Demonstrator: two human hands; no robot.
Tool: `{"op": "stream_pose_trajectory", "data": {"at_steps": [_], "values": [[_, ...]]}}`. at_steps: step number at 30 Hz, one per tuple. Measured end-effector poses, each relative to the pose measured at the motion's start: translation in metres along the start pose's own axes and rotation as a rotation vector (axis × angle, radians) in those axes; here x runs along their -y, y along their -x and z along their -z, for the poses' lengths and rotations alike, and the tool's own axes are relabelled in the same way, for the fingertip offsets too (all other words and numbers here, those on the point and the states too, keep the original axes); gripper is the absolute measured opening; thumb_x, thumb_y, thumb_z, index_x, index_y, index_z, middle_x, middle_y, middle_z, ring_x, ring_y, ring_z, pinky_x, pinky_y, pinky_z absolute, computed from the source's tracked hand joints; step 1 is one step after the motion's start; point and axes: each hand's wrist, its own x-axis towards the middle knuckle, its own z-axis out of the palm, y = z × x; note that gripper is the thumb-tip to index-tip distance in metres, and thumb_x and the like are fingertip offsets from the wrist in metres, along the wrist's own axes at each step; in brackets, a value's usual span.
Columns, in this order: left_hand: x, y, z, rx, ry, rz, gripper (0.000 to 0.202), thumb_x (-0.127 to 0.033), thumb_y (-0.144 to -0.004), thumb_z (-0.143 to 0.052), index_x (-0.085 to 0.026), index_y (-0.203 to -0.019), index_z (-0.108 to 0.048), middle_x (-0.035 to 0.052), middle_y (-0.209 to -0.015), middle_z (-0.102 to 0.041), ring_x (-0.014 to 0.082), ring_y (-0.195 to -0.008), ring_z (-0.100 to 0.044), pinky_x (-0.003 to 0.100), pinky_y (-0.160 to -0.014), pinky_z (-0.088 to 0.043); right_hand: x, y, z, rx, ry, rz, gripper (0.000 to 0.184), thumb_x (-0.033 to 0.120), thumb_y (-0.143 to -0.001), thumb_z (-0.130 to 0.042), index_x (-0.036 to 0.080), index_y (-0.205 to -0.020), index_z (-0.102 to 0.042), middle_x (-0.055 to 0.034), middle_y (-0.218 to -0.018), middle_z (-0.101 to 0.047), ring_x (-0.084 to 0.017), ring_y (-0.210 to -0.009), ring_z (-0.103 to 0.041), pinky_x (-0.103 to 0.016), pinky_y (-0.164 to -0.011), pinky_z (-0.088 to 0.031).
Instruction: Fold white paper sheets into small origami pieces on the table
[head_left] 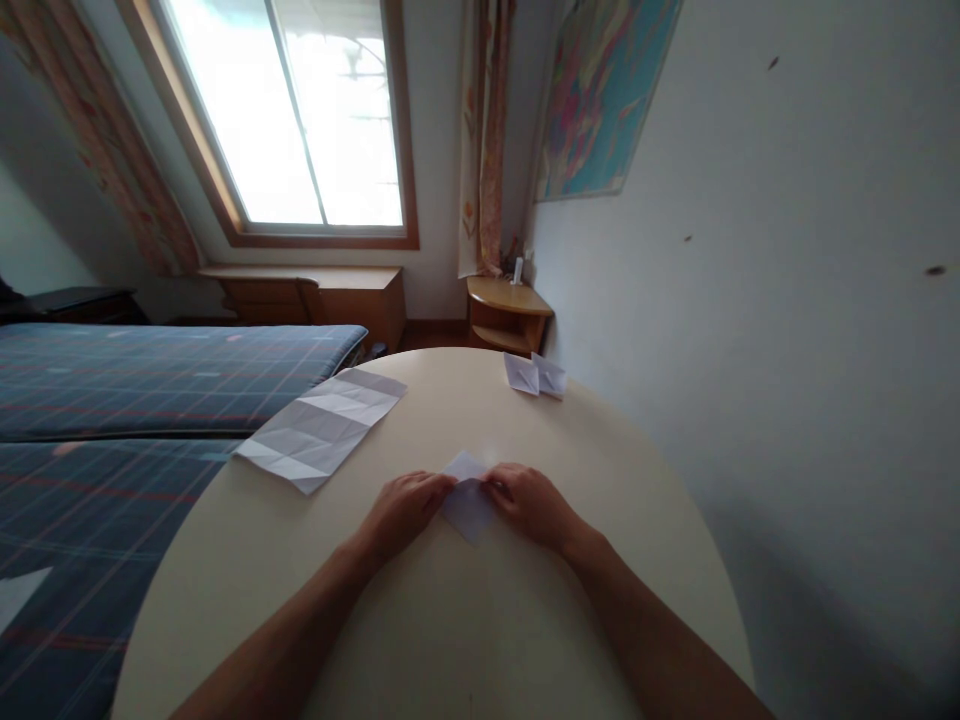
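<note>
A small folded sheet of white paper (469, 515) lies at the middle of the round table (480, 620), one corner pointing toward me. My left hand (407, 508) pinches its left side between thumb and fingers. On the opposite side, my right hand (527, 500) grips the right edge the same way. Between the two hands a raised fold crosses the paper. The fingertips partly cover its side corners.
A larger creased paper sheet (322, 425) lies at the table's left edge. Two folded paper pieces (535, 376) sit at the far right edge. A plaid mattress (150, 385) borders the table on the left, a white wall (787, 400) on the right.
</note>
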Motion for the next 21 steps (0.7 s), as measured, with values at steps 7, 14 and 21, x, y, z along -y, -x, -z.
{"op": "stream_pose_trajectory", "data": {"at_steps": [7,14,21], "values": [[-0.002,-0.002,-0.004,0.01,0.058,0.124,0.028,-0.033,-0.097,-0.045,-0.027,-0.112,-0.067,0.0025,-0.098,-0.077,0.0174,-0.083,-0.072,0.025,-0.073,-0.052,-0.008,-0.002,-0.004,-0.068,-0.07,-0.089,0.029,0.03,-0.096,-0.044,0.022,-0.106,-0.07,-0.0061,-0.097,-0.075,-0.019,-0.085,-0.069,-0.027,-0.075,-0.047],[-0.01,-0.005,-0.001,0.003,0.03,0.211,0.033,-0.025,-0.095,-0.047,-0.027,-0.125,-0.06,0.0019,-0.103,-0.075,0.0162,-0.085,-0.07,0.026,-0.076,-0.053,-0.009,-0.005,-0.012,-0.138,-0.135,-0.119,0.03,0.024,-0.093,-0.047,0.022,-0.117,-0.066,-0.0064,-0.103,-0.073,-0.02,-0.09,-0.068,-0.03,-0.081,-0.05],[-0.003,-0.003,-0.005,-0.043,-0.051,0.126,0.038,-0.02,-0.092,-0.052,-0.028,-0.129,-0.056,0.0034,-0.125,-0.064,0.0194,-0.107,-0.064,0.032,-0.089,-0.054,-0.007,-0.005,-0.015,-0.161,-0.079,-0.072,0.035,0.016,-0.092,-0.046,0.019,-0.123,-0.061,-0.0082,-0.118,-0.066,-0.019,-0.106,-0.062,-0.03,-0.093,-0.048]]}}
